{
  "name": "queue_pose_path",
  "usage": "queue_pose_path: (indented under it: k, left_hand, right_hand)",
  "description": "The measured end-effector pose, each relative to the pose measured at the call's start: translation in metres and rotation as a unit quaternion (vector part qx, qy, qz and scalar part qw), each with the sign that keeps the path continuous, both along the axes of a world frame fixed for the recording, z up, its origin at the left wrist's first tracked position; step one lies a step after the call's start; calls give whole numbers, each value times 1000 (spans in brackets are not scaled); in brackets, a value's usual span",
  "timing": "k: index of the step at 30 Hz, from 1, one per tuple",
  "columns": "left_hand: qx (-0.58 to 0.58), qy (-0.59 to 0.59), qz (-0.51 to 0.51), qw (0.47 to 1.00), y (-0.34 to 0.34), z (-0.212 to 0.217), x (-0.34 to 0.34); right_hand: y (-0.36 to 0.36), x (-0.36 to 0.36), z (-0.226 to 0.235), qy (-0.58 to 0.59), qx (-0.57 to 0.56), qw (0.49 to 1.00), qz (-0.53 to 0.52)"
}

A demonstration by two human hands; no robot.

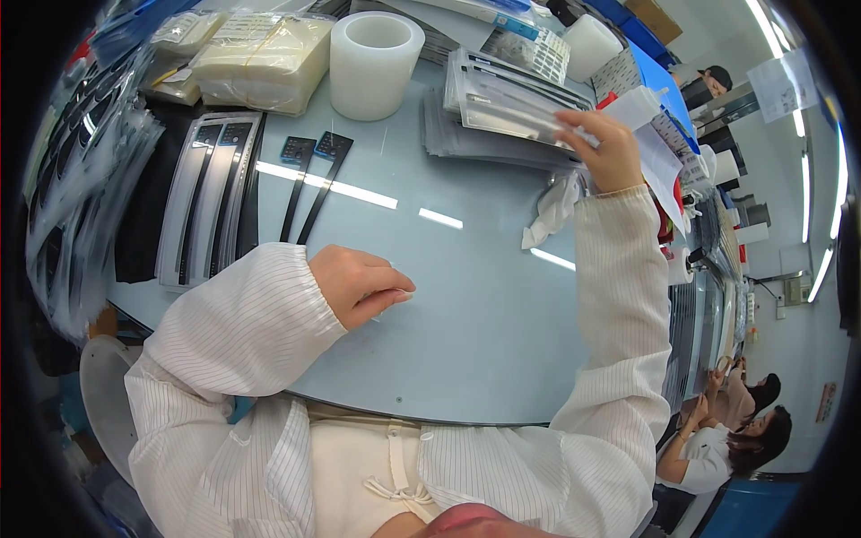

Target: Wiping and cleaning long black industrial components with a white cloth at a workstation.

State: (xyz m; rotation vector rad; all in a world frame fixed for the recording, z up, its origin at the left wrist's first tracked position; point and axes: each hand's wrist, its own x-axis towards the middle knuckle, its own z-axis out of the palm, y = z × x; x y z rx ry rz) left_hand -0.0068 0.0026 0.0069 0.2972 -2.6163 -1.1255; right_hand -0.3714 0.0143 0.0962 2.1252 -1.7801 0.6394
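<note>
At the frame's upper right, the right hand (610,152) is at the end of a top sheet (507,115) on a stack (475,142); the left hand (357,285) is poised near the centre.

Right fingers curl at the sheet's right end, though whether they grip it cannot be told; left fingers are closed on what looks like a white scrap (408,296). Good handling here would likely mean pinching only the edge, off the glossy face, and lifting level so lower sheets do not slide. Two strips (328,181), left of centre, end beside the left sleeve (242,314) and could be nudged.
</note>
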Motion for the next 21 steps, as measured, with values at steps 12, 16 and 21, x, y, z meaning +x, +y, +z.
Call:
queue_pose_path:
  k: [12,16,21]
  left_hand:
    - [330,103,212,914,-16,-10,10]
    - [451,90,5,888,-21,1,11]
    - [449,0,-96,889,1,11,5]
  right_hand:
    - [40,83,69,-218,115,935,256]
    - [45,102,43,-184,284,890,306]
    - [44,132,12,-120,371,875,287]
